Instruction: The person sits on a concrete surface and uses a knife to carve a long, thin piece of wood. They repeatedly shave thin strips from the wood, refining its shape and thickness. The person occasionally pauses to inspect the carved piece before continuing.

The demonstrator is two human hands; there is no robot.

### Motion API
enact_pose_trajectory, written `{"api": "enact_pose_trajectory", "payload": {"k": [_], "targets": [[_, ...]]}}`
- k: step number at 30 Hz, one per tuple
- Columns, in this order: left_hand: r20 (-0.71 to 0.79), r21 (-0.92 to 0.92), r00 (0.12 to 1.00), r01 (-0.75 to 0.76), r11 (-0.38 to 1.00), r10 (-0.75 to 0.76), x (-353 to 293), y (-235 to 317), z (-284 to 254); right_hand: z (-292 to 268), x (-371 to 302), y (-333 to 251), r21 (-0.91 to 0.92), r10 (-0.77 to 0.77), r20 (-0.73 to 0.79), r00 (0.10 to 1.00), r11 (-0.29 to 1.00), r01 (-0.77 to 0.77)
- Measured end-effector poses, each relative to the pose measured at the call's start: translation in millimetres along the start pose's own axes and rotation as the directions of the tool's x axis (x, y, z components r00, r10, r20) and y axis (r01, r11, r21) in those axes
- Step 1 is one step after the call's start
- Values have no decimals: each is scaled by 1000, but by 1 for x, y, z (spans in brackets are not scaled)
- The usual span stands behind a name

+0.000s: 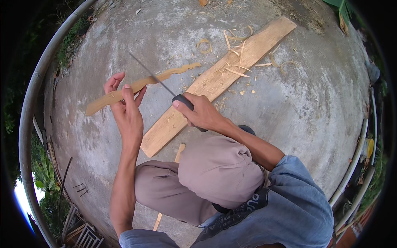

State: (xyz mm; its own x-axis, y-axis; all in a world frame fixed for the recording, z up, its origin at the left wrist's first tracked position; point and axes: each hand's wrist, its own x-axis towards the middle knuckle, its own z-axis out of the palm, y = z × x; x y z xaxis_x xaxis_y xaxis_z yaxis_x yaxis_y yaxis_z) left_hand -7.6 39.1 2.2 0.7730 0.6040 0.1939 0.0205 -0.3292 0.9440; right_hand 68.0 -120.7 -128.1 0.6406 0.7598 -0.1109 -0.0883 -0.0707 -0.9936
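My left hand (129, 118) grips a long flat strip of carved wood or bamboo (99, 104), pinched between thumb and fingers. The strip has a wavy, notched edge toward its far right end and a blunt, angled near end. In my right hand (203, 112) is a knife (142, 64), its black handle closed in the fist. The long thin blade points up and left and crosses the middle of the strip; whether it touches cannot be told. Below and right of both hands lies a thick wooden plank (264, 41) on the ground, set diagonally.
Curled shavings (204, 46) and small chips are scattered on and around the plank. Under my bent legs (219, 169) a thin wooden strip (180, 151) shows in part. The concrete floor (314, 124) is bordered by a bamboo rail (31, 99) at left and poles (349, 177) at right.
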Motion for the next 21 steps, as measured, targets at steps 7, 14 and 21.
{"api": "enact_pose_trajectory", "payload": {"k": [7,14,21], "targets": [[0,1,1000,21,1000,-21,-2,-2,-9,-7,24,-13,44,186,63,981,981,-189],[35,-15,997,73,997,-73,-3,-4,-18,1,36,-22,16,73,75,994,997,-75],[14,-61,998,67,996,-67,-7,3,-8,8,25,17,-106,46,-68,997,993,-53]]}}
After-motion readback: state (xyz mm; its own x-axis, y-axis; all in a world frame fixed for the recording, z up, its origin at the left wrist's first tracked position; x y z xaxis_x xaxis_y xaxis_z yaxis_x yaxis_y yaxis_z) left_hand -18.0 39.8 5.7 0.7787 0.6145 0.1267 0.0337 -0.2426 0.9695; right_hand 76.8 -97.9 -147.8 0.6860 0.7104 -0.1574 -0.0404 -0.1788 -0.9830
